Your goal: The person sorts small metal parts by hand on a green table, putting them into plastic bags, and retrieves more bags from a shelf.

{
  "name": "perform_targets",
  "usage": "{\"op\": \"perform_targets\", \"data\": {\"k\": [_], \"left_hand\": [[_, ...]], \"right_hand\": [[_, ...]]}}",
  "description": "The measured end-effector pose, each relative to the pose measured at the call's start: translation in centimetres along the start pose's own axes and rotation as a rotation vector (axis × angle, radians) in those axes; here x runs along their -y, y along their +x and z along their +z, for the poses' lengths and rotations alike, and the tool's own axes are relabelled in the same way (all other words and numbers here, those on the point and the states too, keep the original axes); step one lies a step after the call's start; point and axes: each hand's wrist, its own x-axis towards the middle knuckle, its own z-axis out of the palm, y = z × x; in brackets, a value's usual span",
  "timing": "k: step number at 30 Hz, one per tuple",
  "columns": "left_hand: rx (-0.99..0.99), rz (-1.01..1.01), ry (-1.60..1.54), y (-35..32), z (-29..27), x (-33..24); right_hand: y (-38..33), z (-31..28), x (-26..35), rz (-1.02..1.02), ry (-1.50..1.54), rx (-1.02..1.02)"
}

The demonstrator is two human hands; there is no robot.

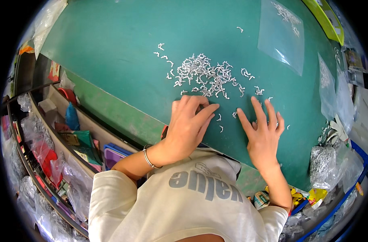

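Observation:
A loose heap of small silvery curved metal pieces [202, 72] lies on the green tabletop [123, 60]. At the heap's near edge is my left hand [188, 123], its fingers bent and drawn together; whether a piece is between the fingertips is hidden. My right hand [262, 137] is palm down to the right, fingers spread, its tips at the tabletop. Close to its index fingertip lies one small piece [234, 114]. Two single curved pieces [220, 128] rest between my hands. More stray pieces [161, 46] lie left of the heap.
A clear plastic bag [278, 48] with similar pieces lies at the far right, beside a yellow-green tray [325, 20]. Another clear bag [327, 88] is at the right edge, with a filled bag [325, 161] nearer. Shelves with bagged goods [79, 141] stand on the left.

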Motion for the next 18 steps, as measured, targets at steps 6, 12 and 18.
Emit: {"op": "perform_targets", "data": {"k": [6, 12, 18], "left_hand": [[0.057, 0.044, 0.006, 0.1, 0.2, -0.4], [0.106, 0.028, -0.017, -0.8, 0.4, -1.0], [0.204, 0.088, -0.068, -1.5, 0.3, -0.8]], "right_hand": [[-1.7, -0.4, 1.1, 0.067, -0.006, 0.059], [-2.1, -0.3, 1.4, 0.094, 0.084, 0.046], [-3.4, -0.1, 2.9, 0.061, 0.227, 0.091]]}}
